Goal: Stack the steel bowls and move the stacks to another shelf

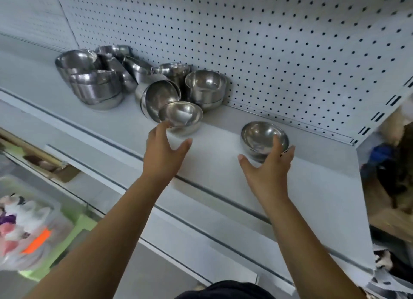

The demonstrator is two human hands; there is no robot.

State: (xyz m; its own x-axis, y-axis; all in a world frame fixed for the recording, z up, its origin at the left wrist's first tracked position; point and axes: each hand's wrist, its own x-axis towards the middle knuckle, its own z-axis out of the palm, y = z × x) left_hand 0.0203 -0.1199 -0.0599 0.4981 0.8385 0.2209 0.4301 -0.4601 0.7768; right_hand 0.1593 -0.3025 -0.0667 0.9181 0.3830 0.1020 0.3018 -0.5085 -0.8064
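1. both arms are up at the shelf (219,166), and most of the steel bowls sit in a loose heap (93,86) against the pegboard (268,41), left of centre.
2. the right hand (269,169) is on the lone bowl (257,135), which stands upright by itself towards the shelf's right end. one finger lies over the near rim, the others rest against its side, and the thumb is splayed clear. it's touching, not clamped.
3. the left hand (166,152) is spread wide and holds nothing, with a fingertip right at the rim of the front bowl (182,116), the nearest of the heap.
4. the step, i'd judge: take a bowl in each hand and nest them. bring that right thumb in against the wall before lifting, because polished steel will likely slip off a one-finger hook.
5. careful on the left! the tilted bowls (159,97) lean just behind the front bowl, so lift it straight up rather than drag it, or they may roll.
6. set one into the other level and centred, so it seats.
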